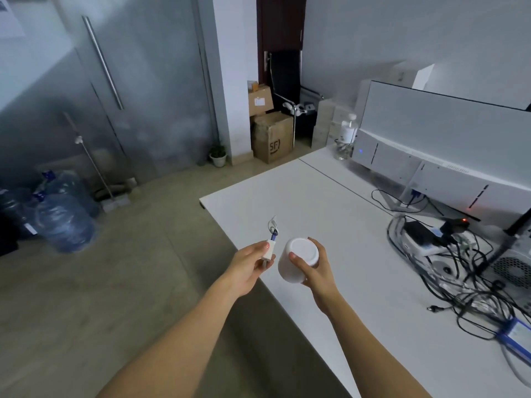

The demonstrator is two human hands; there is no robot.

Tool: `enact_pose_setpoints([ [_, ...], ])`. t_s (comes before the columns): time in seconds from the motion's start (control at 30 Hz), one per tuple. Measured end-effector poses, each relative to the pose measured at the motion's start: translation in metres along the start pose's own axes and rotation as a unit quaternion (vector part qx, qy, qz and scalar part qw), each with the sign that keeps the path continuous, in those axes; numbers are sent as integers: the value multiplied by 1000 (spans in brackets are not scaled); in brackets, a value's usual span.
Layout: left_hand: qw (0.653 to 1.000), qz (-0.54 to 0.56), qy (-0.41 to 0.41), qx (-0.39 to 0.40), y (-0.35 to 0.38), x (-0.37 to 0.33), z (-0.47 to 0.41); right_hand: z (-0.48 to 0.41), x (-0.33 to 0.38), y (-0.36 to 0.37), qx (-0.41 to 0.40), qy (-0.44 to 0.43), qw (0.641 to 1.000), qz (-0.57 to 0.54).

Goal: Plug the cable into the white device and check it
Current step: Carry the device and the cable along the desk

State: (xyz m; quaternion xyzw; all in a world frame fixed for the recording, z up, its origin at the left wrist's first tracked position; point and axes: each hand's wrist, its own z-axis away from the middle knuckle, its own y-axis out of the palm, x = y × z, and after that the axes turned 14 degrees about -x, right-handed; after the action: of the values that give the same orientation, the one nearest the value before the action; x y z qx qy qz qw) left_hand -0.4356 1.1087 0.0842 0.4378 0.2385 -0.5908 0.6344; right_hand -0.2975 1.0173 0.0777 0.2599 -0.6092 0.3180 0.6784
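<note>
My right hand [314, 267] grips the white device [296, 261], a rounded cylinder tipped on its side with one flat end facing me, held above the near left corner of the white table [330, 202]. My left hand [250, 265] pinches a small white adapter [268, 251] with a blue plug and a short coiled white cable [273, 225] sticking up from it. The adapter hangs just left of the device, a small gap between them. The device's socket is hidden from me.
A tangle of black cables, a power strip [425, 239] and a computer case [514, 268] crowd the table's right side below a white monitor's back [448, 168]. A clear bottle [346, 136] stands at the far edge. Water jugs [63, 222] and cardboard boxes [271, 139] sit on the floor.
</note>
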Motion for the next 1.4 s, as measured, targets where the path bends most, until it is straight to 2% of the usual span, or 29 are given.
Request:
enact_pose_setpoints([
  [0.4, 1000, 13, 4, -9, -33, -55, -101, -81, 7, 94, 22, 7, 1000, 9],
  [0.83, 999, 24, 12, -22, -35, -150, -250, -218, 28, 200, 23, 20, 999, -21],
  [1.1, 1000, 21, 1, -23, -43, -168, -310, -258, 22, 234, 16, 36, 999, -1],
  [1.4, 999, -1, -30, 11, -49, -173, -361, -282, 7, 255, -12, 59, 998, 4],
])
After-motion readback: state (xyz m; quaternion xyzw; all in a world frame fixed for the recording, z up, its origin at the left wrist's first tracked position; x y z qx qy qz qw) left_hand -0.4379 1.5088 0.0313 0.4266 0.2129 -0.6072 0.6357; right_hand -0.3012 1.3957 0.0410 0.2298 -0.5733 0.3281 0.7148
